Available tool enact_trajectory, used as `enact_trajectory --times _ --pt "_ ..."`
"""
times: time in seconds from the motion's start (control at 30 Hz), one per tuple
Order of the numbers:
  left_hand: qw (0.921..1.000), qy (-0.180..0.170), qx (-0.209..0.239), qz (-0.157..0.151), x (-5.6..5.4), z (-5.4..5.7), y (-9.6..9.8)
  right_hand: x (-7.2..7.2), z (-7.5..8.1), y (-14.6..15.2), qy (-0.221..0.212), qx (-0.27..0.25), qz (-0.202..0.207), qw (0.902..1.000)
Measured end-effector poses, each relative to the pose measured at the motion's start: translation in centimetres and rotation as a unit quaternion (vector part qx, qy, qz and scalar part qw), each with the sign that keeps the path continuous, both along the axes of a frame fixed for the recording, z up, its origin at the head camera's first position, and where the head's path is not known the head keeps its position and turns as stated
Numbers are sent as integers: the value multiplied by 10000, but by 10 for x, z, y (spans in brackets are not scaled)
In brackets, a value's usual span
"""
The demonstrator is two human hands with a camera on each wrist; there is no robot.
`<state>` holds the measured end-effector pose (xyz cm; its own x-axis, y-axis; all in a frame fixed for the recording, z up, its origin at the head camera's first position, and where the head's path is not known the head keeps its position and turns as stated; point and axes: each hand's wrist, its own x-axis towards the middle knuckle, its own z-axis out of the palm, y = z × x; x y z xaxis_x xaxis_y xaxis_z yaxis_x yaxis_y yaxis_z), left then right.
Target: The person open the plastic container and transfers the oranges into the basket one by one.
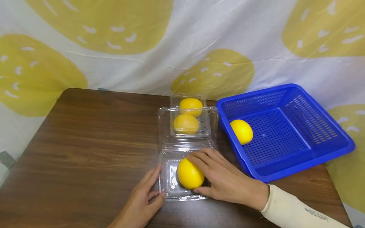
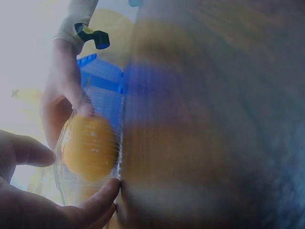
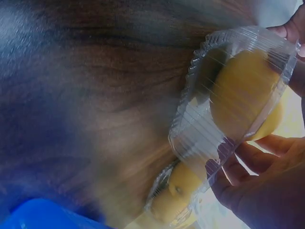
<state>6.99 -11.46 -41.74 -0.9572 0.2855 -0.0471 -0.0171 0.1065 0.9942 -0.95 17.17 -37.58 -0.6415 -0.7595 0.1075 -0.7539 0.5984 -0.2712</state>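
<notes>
A clear plastic clamshell box (image 1: 171,196) lies with its lid (image 1: 165,126) raised at the back. One round yellow fruit (image 1: 189,174) sits in its base, and its exact kind cannot be told. My right hand (image 1: 219,177) grips this fruit from the right, fingers over the top and thumb at the near side. My left hand (image 1: 144,196) holds the box's left edge between thumb and fingers. In the left wrist view, the fruit (image 2: 90,148) shows through the box wall. The right wrist view shows the fruit (image 3: 243,95) inside the box, beside the right-hand fingers (image 3: 257,157).
Behind the raised lid, a second clear box (image 1: 206,126) holds two yellow fruits (image 1: 191,106). To the right stands a blue perforated basket (image 1: 285,171) with one yellow fruit (image 1: 242,131) at its left side. Everything rests on a brown wooden table (image 1: 94,152), backed by a patterned cloth (image 1: 154,72).
</notes>
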Motion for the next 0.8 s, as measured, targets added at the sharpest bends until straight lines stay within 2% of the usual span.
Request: enact_trajectory --times 0.2,0.33,0.53,0.8 --pt "10000 32 -44 21 0 1 0 1 -3 -2 62 -90 -89 9999" --pt "9999 84 -88 73 -1 1 1 0 -3 -3 -42 -139 -127 9998" --pt "9996 236 -133 9 -1 -2 2 -1 1 -3 -66 -111 -136 9998" --pt "9998 155 -157 -8 -2 -2 2 0 10 -1 156 -165 -124 9997"
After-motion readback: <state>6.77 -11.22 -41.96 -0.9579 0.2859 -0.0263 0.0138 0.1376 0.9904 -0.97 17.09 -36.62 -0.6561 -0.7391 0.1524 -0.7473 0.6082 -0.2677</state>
